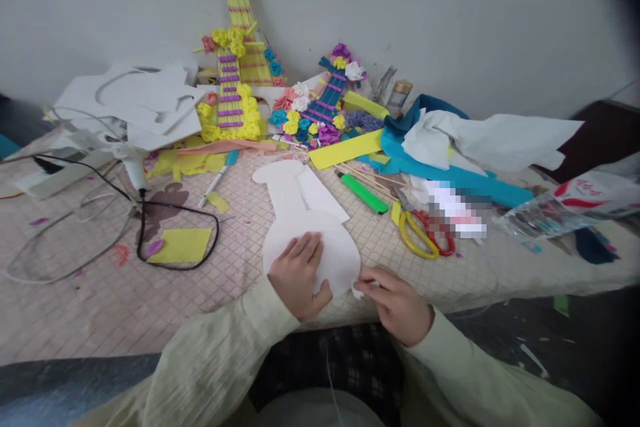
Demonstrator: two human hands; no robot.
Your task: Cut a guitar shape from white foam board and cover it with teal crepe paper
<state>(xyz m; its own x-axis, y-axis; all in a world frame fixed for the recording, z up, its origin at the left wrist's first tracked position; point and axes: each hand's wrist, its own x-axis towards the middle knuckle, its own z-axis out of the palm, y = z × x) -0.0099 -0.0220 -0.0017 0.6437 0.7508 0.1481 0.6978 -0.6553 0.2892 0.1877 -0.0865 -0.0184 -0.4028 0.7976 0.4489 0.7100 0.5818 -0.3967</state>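
Note:
A white cutout (pixel 345 253) with a round body and a narrower neck lies flat on the table near its front edge. My left hand (pixel 300 273) rests on the round body, palm down with the fingers stretched out. At the right rim of the cutout, my right hand (pixel 397 300) is closed in a pinch. A small white piece (pixel 357 291) shows by its fingertips, too little of it visible to name. Under the cutout's neck, to the right, lies another white sheet (pixel 327 197).
Beyond the cutout lie a green utility knife (pixel 364 193), wooden sticks and scissors (pixel 419 235) with yellow and red handles. A glue gun (pixel 131 163) with looping cables stands left. Decorated paper instruments (pixel 233 97) lean at the wall. A plastic bag (pixel 575 200) lies right.

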